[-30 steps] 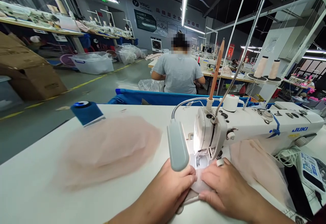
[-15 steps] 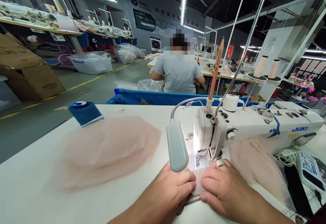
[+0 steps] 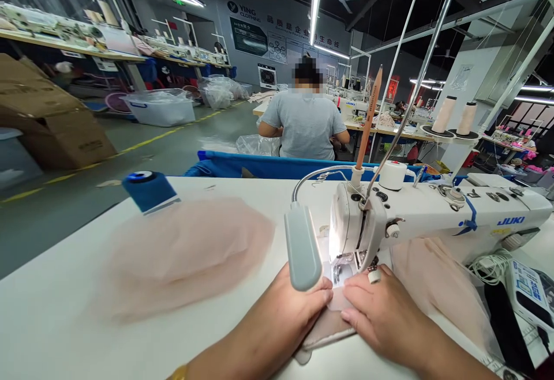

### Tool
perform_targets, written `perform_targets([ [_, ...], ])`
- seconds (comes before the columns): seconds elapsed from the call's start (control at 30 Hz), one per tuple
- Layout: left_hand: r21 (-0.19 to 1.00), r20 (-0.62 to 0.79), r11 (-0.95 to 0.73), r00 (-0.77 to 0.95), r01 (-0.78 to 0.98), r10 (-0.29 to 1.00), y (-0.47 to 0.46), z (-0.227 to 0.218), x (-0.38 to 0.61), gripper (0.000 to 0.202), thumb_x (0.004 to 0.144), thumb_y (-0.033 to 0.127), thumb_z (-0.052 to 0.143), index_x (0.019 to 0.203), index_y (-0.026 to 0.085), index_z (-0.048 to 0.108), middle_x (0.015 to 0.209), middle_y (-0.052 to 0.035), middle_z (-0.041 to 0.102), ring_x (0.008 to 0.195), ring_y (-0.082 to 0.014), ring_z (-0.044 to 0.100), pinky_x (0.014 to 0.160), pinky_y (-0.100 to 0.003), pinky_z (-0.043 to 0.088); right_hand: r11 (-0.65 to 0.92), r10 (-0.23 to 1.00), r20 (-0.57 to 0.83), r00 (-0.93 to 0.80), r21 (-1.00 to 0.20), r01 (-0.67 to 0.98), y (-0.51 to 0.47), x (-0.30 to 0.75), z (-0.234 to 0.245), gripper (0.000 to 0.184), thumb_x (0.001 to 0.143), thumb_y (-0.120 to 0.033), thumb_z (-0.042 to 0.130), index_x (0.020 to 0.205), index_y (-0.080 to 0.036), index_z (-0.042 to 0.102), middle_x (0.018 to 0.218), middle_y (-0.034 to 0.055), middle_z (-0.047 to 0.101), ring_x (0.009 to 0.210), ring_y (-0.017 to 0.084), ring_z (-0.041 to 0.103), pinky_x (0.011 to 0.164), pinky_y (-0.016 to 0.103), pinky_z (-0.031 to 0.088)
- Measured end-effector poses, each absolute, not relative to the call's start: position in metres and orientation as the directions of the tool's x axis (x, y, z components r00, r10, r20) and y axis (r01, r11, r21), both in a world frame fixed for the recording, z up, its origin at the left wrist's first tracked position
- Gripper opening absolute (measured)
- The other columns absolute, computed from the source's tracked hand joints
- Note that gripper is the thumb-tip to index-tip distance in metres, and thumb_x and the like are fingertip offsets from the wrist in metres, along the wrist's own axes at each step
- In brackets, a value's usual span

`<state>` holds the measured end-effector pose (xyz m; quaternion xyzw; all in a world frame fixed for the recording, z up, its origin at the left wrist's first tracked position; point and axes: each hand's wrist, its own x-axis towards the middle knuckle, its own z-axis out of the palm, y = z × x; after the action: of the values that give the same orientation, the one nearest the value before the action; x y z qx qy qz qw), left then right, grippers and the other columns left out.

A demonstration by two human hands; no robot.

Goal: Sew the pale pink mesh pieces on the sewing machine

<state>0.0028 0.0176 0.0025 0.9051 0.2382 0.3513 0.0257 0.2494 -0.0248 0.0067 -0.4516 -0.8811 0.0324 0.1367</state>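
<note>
A small pale pink piece of sheer fabric (image 3: 336, 301) lies at the needle area of the white sewing machine (image 3: 437, 210). My left hand (image 3: 298, 313) grips its left side, fingers together, partly behind the grey lamp head (image 3: 303, 250). On the other side my right hand (image 3: 378, 311) presses its closed fingers and thumb on the fabric, close to the presser foot (image 3: 338, 273). Under both hands a flat pinkish panel with a pale edge (image 3: 328, 334) reaches toward me. The left fingertips are partly hidden.
Sheer pink fabric (image 3: 186, 259) is spread on the left of the white table, beside a blue thread cone (image 3: 149, 191). More pink fabric (image 3: 441, 288) lies right of the machine, near a control box (image 3: 530, 293). A co-worker in a grey shirt (image 3: 303, 123) sits ahead.
My left hand has shifted slightly forward and flattened, showing more of the panel beneath. My right hand has stayed nearly in place. The view has shifted a little.
</note>
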Motion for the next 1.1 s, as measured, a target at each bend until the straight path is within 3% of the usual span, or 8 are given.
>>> perform_targets([
  [0.3, 0.211, 0.669, -0.867, 0.58, 0.451, 0.464, 0.032, -0.037, 0.005, 0.041, 0.111, 0.016, 0.043, 0.095, 0.024, 0.08, 0.093, -0.0059, 0.079, 0.085, -0.0239, 0.07, 0.087, -0.04, 0.058, 0.541, 0.839, 0.205, -0.504, -0.211, 0.815, -0.022, 0.251, 0.007, 0.012, 0.109, -0.034, 0.072, 0.111, -0.022, 0.075, 0.126, 0.01, 0.08, 0.112, 0.034, 0.067, 0.095, 0.045, 0.057],
  [0.5, 0.178, 0.67, -0.819, 0.542, 0.545, 0.507, 0.037, -0.045, -0.005, 0.026, 0.112, 0.035, 0.053, 0.125, 0.025, 0.072, 0.124, -0.0101, 0.078, 0.109, -0.0315, 0.07, 0.101, -0.046, 0.053, 0.522, 0.846, 0.256, -0.468, -0.215, 0.826, -0.02, 0.252, 0.004, 0.019, 0.106, -0.032, 0.075, 0.123, -0.022, 0.077, 0.128, 0.0129, 0.079, 0.116, 0.034, 0.069, 0.096, 0.044, 0.059],
  [0.6, 0.135, 0.648, -0.791, 0.551, 0.597, 0.526, 0.038, -0.044, -0.005, 0.028, 0.107, 0.043, 0.059, 0.126, 0.024, 0.068, 0.118, -0.0118, 0.075, 0.103, -0.0344, 0.068, 0.095, -0.049, 0.053, 0.537, 0.825, 0.337, -0.453, -0.218, 0.815, -0.02, 0.253, 0.003, 0.021, 0.106, -0.028, 0.074, 0.125, -0.022, 0.076, 0.126, 0.0134, 0.078, 0.114, 0.031, 0.07, 0.097, 0.04, 0.06],
  [0.73, 0.089, 0.608, -0.763, 0.571, 0.641, 0.551, 0.024, -0.025, 0.001, 0.023, 0.097, 0.028, 0.061, 0.118, 0.024, 0.069, 0.105, -0.0096, 0.07, 0.095, -0.0345, 0.064, 0.097, -0.055, 0.05, 0.632, 0.72, 0.494, -0.487, -0.177, 0.754, -0.022, 0.255, 0.0, 0.017, 0.105, -0.023, 0.069, 0.121, -0.02, 0.074, 0.114, 0.0127, 0.079, 0.102, 0.031, 0.07, 0.09, 0.04, 0.06],
  [0.83, 0.162, 0.519, -0.772, 0.612, 0.615, 0.597, 0.003, -0.002, 0.002, 0.019, 0.089, 0.021, 0.067, 0.106, 0.025, 0.071, 0.103, -0.0067, 0.07, 0.095, -0.0331, 0.066, 0.096, -0.052, 0.051, 0.759, 0.598, 0.569, -0.565, -0.175, 0.627, -0.025, 0.254, 0.001, 0.016, 0.107, -0.018, 0.062, 0.121, -0.021, 0.069, 0.117, 0.0096, 0.081, 0.102, 0.028, 0.07, 0.096, 0.04, 0.057],
  [0.97, 0.362, 0.267, -0.785, 0.75, 0.503, 0.605, -0.014, 0.022, -0.003, 0.017, 0.09, 0.038, 0.087, 0.092, 0.026, 0.074, 0.107, -0.0043, 0.076, 0.091, -0.0279, 0.071, 0.08, -0.036, 0.055, 0.819, 0.547, 0.523, -0.654, -0.172, 0.547, -0.028, 0.249, 0.005, 0.022, 0.105, -0.012, 0.058, 0.124, -0.02, 0.065, 0.117, 0.0085, 0.08, 0.108, 0.027, 0.07, 0.093, 0.037, 0.054],
  [1.07, 0.474, 0.288, -0.77, 0.751, 0.427, 0.594, -0.012, 0.027, -0.005, 0.003, 0.1, 0.025, 0.071, 0.1, 0.027, 0.073, 0.1, -0.001, 0.078, 0.088, -0.0224, 0.074, 0.078, -0.029, 0.057, 0.763, 0.631, 0.365, -0.685, -0.129, 0.634, -0.027, 0.249, 0.005, 0.014, 0.097, -0.011, 0.064, 0.105, -0.023, 0.065, 0.097, 0.0035, 0.075, 0.092, 0.025, 0.064, 0.083, 0.036, 0.05],
  [1.1, 0.501, 0.327, -0.768, 0.735, 0.398, 0.594, -0.009, 0.026, -0.005, 0.013, 0.102, 0.02, 0.062, 0.105, 0.028, 0.073, 0.098, 0.0001, 0.078, 0.088, -0.0202, 0.075, 0.079, -0.027, 0.057, 0.744, 0.654, 0.32, -0.685, -0.108, 0.66, -0.027, 0.251, 0.004, 0.014, 0.094, -0.011, 0.065, 0.099, -0.023, 0.064, 0.094, 0.0027, 0.074, 0.09, 0.025, 0.063, 0.084, 0.037, 0.049],
])
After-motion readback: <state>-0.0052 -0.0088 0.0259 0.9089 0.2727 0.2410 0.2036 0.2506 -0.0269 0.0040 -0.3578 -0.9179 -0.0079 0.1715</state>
